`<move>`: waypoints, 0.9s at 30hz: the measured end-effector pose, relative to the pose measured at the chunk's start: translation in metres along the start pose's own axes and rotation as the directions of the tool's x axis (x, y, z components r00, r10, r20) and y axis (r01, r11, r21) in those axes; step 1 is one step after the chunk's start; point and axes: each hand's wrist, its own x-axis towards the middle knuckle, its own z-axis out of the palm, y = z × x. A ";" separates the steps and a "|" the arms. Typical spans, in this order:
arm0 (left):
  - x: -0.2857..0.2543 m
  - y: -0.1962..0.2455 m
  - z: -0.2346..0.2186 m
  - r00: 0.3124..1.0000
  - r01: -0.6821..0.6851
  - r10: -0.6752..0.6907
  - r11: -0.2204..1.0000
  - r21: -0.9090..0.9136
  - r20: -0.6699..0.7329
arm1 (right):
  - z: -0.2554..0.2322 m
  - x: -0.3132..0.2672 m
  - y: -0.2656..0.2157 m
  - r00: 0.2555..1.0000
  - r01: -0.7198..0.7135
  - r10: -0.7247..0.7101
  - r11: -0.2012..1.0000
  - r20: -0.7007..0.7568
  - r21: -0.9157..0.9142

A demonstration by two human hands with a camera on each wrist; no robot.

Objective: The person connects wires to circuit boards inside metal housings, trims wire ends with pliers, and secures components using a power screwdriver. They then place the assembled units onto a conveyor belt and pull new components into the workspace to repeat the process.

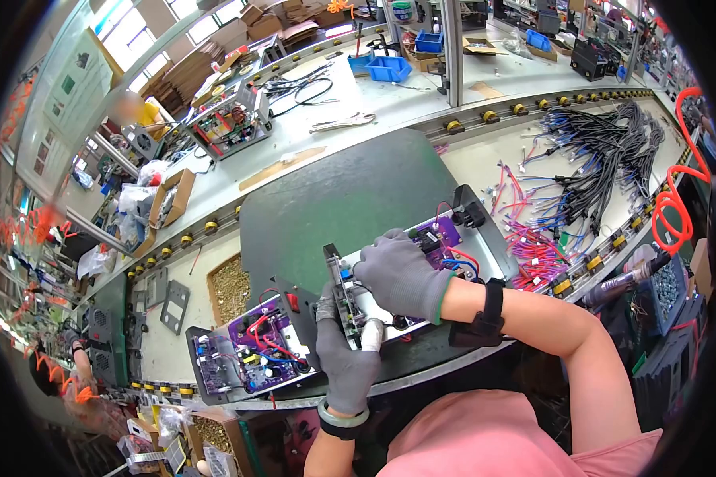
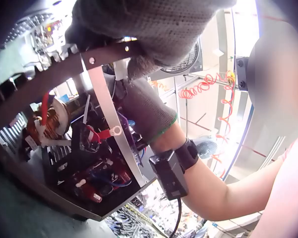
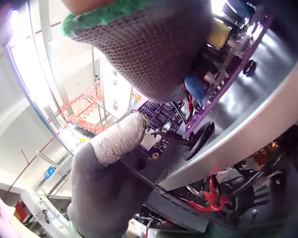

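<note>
A metal chassis [image 1: 501, 242] with a purple circuit board [image 1: 445, 232] and red and blue wires lies before the person. My left hand [image 1: 346, 374], gloved in grey with a white-wrapped thumb [image 3: 121, 136], grips the chassis at its end panel [image 1: 340, 290], where a small upright circuit board stands. My right hand [image 1: 402, 274], also gloved, reaches over the chassis with bent fingers right at that board. Its fingertips are hidden, so I cannot tell what they hold. In the left wrist view a copper coil [image 2: 49, 121] and a red ring-terminal lead [image 2: 107, 134] show inside the chassis.
A second chassis with a purple board [image 1: 250, 350] sits to the left on the green mat [image 1: 342, 199]. Bundled black cables [image 1: 605, 159] and pink-red wires [image 1: 537, 254] lie at right. A tray of screws [image 1: 229, 290] and flat metal plates [image 1: 173, 306] are at left.
</note>
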 end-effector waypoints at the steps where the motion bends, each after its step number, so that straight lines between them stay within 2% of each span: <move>1: 0.000 -0.001 0.000 1.000 -0.007 0.007 1.000 0.016 -0.009 | 0.002 0.002 -0.002 1.000 0.006 -0.007 0.999 -0.019 -0.040; 3: -0.001 0.006 0.000 0.998 0.032 -0.034 0.998 0.056 0.046 | 0.005 0.004 -0.011 0.999 0.008 -0.011 0.997 -0.034 -0.077; 5: -0.001 0.011 0.003 0.999 0.044 -0.044 0.999 0.014 -0.023 | 0.006 0.003 -0.024 0.994 -0.104 0.106 0.982 0.007 -0.156; 6: -0.001 0.013 0.003 0.997 0.081 -0.082 0.995 -0.057 -0.013 | 0.008 0.000 -0.028 0.990 -0.141 0.136 0.980 -0.048 -0.143; 7: 0.002 0.001 0.003 0.999 -0.030 0.030 1.000 0.005 -0.026 | 0.008 0.000 -0.025 0.987 -0.157 0.152 0.976 -0.047 -0.153; 9: 0.001 0.009 0.004 0.998 0.056 -0.056 0.997 -0.060 -0.003 | 0.009 0.001 -0.022 0.994 -0.099 0.097 0.994 -0.040 -0.055; 10: 0.002 0.002 0.003 1.000 0.008 -0.007 1.000 0.016 -0.021 | 0.008 0.002 -0.020 0.996 -0.085 0.084 0.995 -0.017 -0.058; 11: 0.000 0.004 0.001 0.999 0.041 -0.041 0.999 -0.009 0.023 | 0.005 0.006 -0.020 0.995 -0.085 0.090 0.991 0.047 -0.099; 13: -0.001 0.017 0.006 0.989 0.145 -0.143 0.985 -0.095 0.025 | -0.002 0.012 -0.016 0.988 -0.121 0.123 0.992 0.097 -0.027; 14: -0.001 0.012 0.004 0.997 0.078 -0.078 0.997 -0.023 0.020 | 0.002 0.012 -0.017 0.988 -0.150 0.149 0.989 0.031 0.009; 15: 0.001 0.015 0.010 1.000 0.012 -0.010 0.998 -0.054 0.023 | 0.006 0.010 -0.019 0.982 -0.183 0.184 0.982 -0.040 0.039; 16: 0.001 0.019 0.013 1.000 0.005 -0.005 1.000 -0.014 0.001 | 0.002 0.009 -0.023 0.984 -0.179 0.180 0.983 0.017 -0.035; 17: -0.002 0.021 0.015 1.000 0.005 -0.004 1.000 0.031 -0.026 | -0.008 0.007 -0.023 0.981 -0.157 0.160 0.987 0.107 -0.035; 19: -0.003 0.025 0.017 0.996 0.088 -0.089 0.996 -0.026 -0.020 | 0.002 0.015 -0.021 0.985 -0.167 0.166 0.986 0.034 0.014; 20: -0.002 0.027 0.019 0.996 0.090 -0.089 0.996 0.018 -0.031 | 0.006 0.017 -0.022 0.983 -0.179 0.179 0.984 0.030 0.018; 21: -0.001 0.032 0.022 0.990 0.131 -0.131 0.991 0.002 -0.043 | 0.004 0.018 -0.022 0.982 -0.181 0.178 0.983 0.067 0.043; 22: -0.002 0.030 0.023 0.993 0.115 -0.113 0.993 0.029 -0.046 | 0.002 0.018 -0.022 0.979 -0.184 0.176 0.981 0.105 0.069; 24: -0.004 0.030 0.022 0.994 0.099 -0.096 0.993 0.063 -0.049 | -0.002 0.014 -0.021 0.977 -0.190 0.181 0.979 0.108 0.079; 26: -0.003 0.031 0.019 0.989 0.146 -0.145 0.989 0.035 -0.028 | -0.007 0.013 -0.021 0.980 -0.176 0.167 0.981 0.110 0.080; 27: -0.003 0.034 0.018 0.989 0.143 -0.142 0.989 0.038 -0.033 | -0.022 0.009 -0.020 0.979 -0.087 0.077 0.995 0.190 0.046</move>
